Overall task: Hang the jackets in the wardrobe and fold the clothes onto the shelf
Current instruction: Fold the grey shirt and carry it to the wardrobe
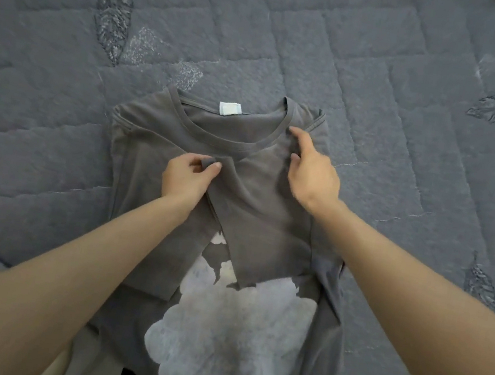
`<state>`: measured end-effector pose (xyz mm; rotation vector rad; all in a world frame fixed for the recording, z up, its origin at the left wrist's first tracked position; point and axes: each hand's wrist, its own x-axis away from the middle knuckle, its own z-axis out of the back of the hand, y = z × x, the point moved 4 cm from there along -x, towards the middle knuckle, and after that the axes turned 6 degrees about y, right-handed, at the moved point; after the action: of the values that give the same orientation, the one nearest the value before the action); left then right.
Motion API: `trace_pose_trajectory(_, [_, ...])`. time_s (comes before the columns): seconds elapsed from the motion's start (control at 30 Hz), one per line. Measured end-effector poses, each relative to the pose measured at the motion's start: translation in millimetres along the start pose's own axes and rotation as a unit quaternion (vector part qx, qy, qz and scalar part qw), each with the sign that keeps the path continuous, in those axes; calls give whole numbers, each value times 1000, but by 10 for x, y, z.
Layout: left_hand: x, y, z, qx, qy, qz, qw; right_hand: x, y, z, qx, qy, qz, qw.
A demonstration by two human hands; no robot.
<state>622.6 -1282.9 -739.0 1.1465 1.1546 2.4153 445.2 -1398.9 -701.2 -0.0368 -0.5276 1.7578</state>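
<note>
On the bed (388,80), left grip (187,179) pinches the t-shirt (267,220), right grip (314,172) lies flat by its collar (215,135).

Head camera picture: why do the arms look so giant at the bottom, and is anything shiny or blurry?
Head view: the wide lens stretches the edges, so the arms swell toward the bottom and the stitched lines on the quilt curve; soft, even light, no glare, only faint shadows by the left hand and right hand on the T-shirt; the corners look soft.

L hand (188,179) & R hand (314,174) bare, forearms bare to frame edge
</note>
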Motion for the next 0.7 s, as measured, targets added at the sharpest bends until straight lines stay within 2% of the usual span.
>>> trace_pose_trajectory(0.1, [-43, 20, -14, -15, -10, -20, 1000, -219, 7, -1, 34, -4, -30, 999])
trace_pose_trajectory(0.2, [-81, 65, -24, -49, -1, -52, 997, -330, 70, 89, 53, 39, -49, 997])
trace_pose_trajectory(0.3, [-134, 155, -49, -72, 11, -76, 994, -436, 244, 244, 6, 93, -112, 989])
trace_pose_trajectory(0.4, [-130, 299, -94, -121, 35, -130, 983, -466, 294, 290, -41, 100, -132, 985])
trace_pose_trajectory(0.47, [-91, 375, -81, -144, 62, -174, 972, -397, 187, 298, -64, 129, -97, 985])
trace_pose_trajectory(0.53, [-48, 423, -3, -151, 89, -223, 959, -275, 39, 259, -60, 139, -3, 989])
trace_pose_trajectory(0.63, [-85, 477, 190, -260, 126, -298, 910, -143, -92, 89, 71, 44, 119, 989])
trace_pose_trajectory(0.7, [-187, 458, 290, -369, 84, -299, 876, -186, -134, 76, 109, 24, 102, 989])
